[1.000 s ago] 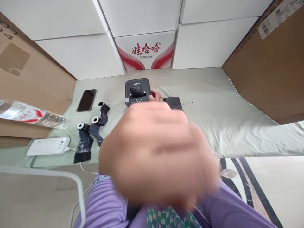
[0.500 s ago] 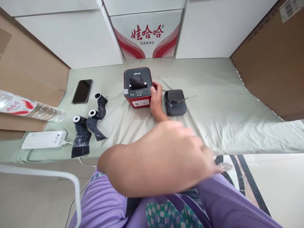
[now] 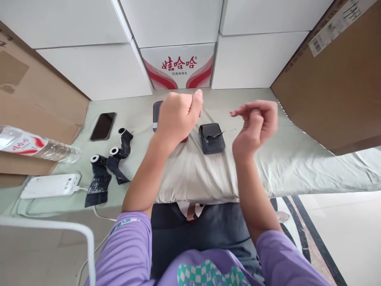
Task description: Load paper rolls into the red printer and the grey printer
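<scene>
My left hand [image 3: 178, 115] is raised in a fist with the thumb along the top, and nothing shows in it. Behind it, largely hidden, sits a black and red label printer [image 3: 156, 113]. My right hand [image 3: 254, 123] is held up to the right, its fingers loosely bent and the thumb apart from the fingertips, with no object visible in it. Between the two hands, on the cloth, lies a small dark portable printer [image 3: 212, 145] with a torn black strip sticking out of its top. Neither hand appears to touch a printer.
Several black ribbon rolls [image 3: 99, 178] lie partly unwound at left, near a phone [image 3: 103, 126] and a white power bank [image 3: 50, 186] with a cable. A water bottle [image 3: 56, 150] leans there. Cardboard boxes [image 3: 336, 91] flank the cloth-covered surface [image 3: 297, 171]; white cartons [image 3: 178, 67] stand behind.
My right hand has left the label printer's side and risen to the right. My left arm, which lay across in front, has swung back to the left, its fist now before that printer.
</scene>
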Motion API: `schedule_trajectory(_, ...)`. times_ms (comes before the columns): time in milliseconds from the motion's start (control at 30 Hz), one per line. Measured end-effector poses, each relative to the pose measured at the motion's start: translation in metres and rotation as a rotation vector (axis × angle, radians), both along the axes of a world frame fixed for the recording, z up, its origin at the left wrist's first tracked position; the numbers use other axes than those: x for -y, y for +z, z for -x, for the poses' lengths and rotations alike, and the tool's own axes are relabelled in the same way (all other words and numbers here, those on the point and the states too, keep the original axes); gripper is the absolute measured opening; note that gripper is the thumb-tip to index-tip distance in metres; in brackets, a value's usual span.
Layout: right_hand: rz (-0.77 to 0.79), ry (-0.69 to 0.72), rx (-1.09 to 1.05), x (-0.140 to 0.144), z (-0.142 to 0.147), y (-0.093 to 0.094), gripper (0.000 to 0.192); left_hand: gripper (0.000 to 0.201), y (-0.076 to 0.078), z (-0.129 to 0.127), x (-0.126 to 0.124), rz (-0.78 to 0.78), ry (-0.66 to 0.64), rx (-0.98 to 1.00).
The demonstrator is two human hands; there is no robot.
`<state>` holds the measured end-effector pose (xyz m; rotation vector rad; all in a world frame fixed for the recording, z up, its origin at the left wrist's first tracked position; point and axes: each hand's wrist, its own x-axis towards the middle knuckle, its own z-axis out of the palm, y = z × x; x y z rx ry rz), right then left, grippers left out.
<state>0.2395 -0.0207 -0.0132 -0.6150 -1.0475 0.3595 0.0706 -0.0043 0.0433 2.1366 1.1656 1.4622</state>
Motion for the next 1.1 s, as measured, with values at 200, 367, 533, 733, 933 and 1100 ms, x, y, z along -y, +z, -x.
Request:
schedule_trajectory(200,0.496,0.124,-0.067,-0.048,-0.036,-0.075,0.025,0.064,-0.109,-0.023,0.013,0.032,-0.041,0.089)
schedule_trajectory(367,0.704,0.181,-0.08,-0.056,-0.023,-0.103,0.028,0.058,-0.164,-0.004,0.035,0.25,-0.011,-0.085)
schedule_trajectory(533,0.789,0.17,-0.107,-0.053,-0.025,-0.099,0.025,0.056,-0.165,-0.007,0.044,0.336,0.025,-0.187)
schedule_trajectory(733,0.802,0.16,-0.117,-0.054,-0.024,-0.1,0.021,0.052,-0.16,-0.007,0.04,0.386,-0.001,-0.166)
schedule_trajectory(933,0.837,0.137,-0.094,-0.061,-0.025,-0.106,0.03,0.048,-0.162,0.001,0.027,0.382,-0.057,-0.235)
schedule_trajectory(1100,0.836,0.129,-0.075,-0.063,-0.026,-0.108,0.032,0.041,-0.163,0.001,0.025,0.367,-0.048,-0.236)
